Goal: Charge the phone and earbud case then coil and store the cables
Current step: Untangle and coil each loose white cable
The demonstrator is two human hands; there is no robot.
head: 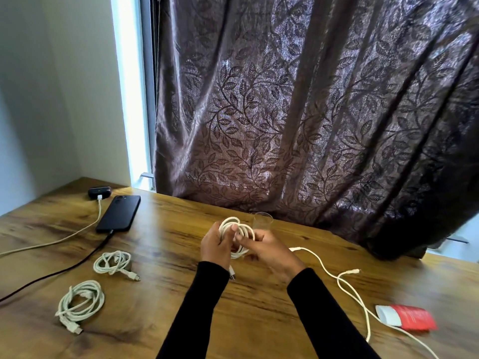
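Note:
Above the table's middle my left hand (216, 246) grips a coiled white cable (239, 229), and my right hand (269, 251) pinches the same coil from the right. A black phone (118, 213) lies at the back left with a dark cable (64, 268) plugged into its near end. Behind it sits the dark earbud case (99, 193) with a white cable (77, 231) plugged in. Two coiled white cables (112, 263) (80, 301) lie on the table to the left. A loose white cable (347, 286) trails across the right side.
A clear glass (262, 220) stands just behind my hands. A red and white pack (407, 318) lies at the right. The wooden table (166, 294) meets a patterned brown curtain (311, 112) at the back and a wall at the left.

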